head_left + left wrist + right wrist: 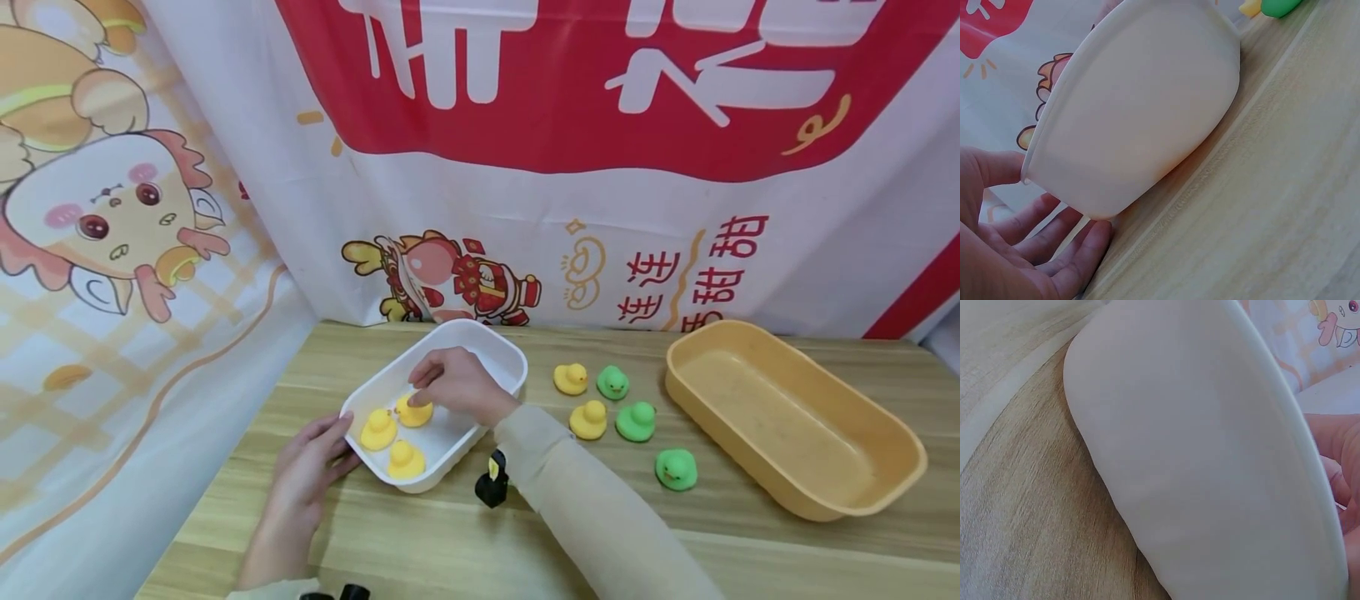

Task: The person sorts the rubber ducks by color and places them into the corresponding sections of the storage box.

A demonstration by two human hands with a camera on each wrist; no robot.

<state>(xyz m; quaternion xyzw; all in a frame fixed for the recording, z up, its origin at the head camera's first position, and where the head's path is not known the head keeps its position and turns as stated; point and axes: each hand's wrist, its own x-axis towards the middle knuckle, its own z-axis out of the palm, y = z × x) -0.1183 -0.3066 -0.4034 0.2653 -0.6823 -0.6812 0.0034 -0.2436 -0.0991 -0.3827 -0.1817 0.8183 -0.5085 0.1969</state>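
My left hand (306,471) holds the near left end of a white plastic basin (491,354). In the left wrist view its thumb lies on the rim and the fingers spread under the end wall. Inside the basin my right hand (463,385) pinches a yellow rubber duck (417,414), thumb over its near side; the far fingers partly hide it. Two more yellow ducks, one at the left (378,430) and one nearer (406,460), sit beside it. The basin's wall (1197,456) hides the ducks in the right wrist view.
Right of the basin are two yellow ducks (588,420) and three green ducks (636,422) on the wooden table (435,542). A yellow-orange basin (795,417) stands at the far right. Printed cloth (465,192) hangs behind and at the left.
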